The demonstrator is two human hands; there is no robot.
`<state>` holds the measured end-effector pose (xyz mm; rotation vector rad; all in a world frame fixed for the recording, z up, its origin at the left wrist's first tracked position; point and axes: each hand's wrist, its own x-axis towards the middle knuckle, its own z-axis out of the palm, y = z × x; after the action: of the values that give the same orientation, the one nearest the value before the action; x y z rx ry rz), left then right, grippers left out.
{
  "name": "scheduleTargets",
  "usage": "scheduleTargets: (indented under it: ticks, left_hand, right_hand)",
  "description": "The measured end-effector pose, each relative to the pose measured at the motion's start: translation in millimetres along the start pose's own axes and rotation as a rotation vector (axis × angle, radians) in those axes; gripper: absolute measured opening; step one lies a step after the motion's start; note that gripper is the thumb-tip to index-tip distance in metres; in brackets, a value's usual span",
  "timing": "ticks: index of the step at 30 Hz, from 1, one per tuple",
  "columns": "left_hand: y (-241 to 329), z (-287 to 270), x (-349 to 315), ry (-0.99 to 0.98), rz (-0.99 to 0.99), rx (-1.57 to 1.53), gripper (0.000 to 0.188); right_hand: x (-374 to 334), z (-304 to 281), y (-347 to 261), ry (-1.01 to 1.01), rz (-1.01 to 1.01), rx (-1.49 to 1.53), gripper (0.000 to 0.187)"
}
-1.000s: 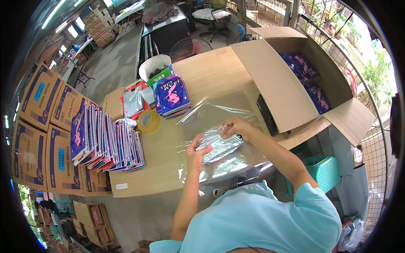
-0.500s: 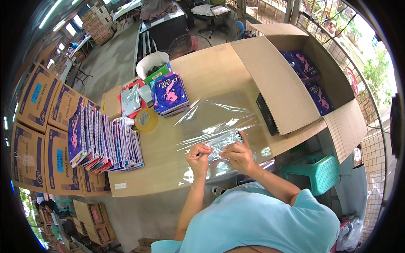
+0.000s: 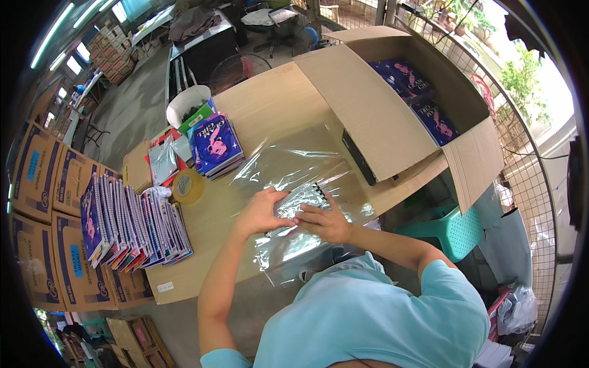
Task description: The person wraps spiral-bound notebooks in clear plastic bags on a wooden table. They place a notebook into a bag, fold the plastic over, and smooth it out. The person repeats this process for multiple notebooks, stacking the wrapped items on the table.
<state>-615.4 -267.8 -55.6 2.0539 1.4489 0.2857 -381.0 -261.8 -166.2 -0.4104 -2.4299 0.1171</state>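
A shiny, crinkled clear plastic packet (image 3: 299, 201) with black bits along its upper right edge lies between my hands, over a wide clear plastic sheet (image 3: 288, 158) on the table. My left hand (image 3: 261, 211) grips the packet's left side, thumb pointing inward along its lower edge. From the right, my right hand (image 3: 325, 221) grasps the packet, with one finger reaching up its right side and the others across its lower part. What is inside the packet is hard to make out through the glare.
Spiral notebooks (image 3: 138, 221) stand in a row at left; more are stacked (image 3: 215, 147) farther back by a tape roll (image 3: 188, 186) and a white tub (image 3: 187, 105). An open carton (image 3: 368, 104) holding purple notebooks occupies the right. A green stool (image 3: 457, 236) stands below it.
The view has shifted, moving the scene left and somewhat down on the right. My left hand has gone from pinching the plastic to a wider grip; my right hand has spread over the packet.
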Motion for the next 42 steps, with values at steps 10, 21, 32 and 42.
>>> scheduleTargets:
  ticks: [10, 21, 32, 42]
  left_hand:
    - [6.7, 10.4, -1.2, 0.082, -0.037, 0.156, 0.070]
    - [7.2, 13.3, -7.6, 0.115, -0.051, 0.164, 0.073]
    - [-3.4, 26.8, -12.8, 0.210, 0.053, 0.159, 0.074]
    - [1.8, 21.6, -10.8, 0.180, 0.029, 0.133, 0.073]
  right_hand:
    - [-128.9, -33.1, 236.2, 0.124, 0.444, -1.038, 0.035]
    - [-144.1, -39.4, 187.8, 0.286, 0.986, -0.532, 0.020]
    - [-115.4, 19.0, 87.9, 0.820, 1.627, 1.130, 0.009]
    - [10.5, 46.5, -36.3, 0.144, 1.194, 0.684, 0.027]
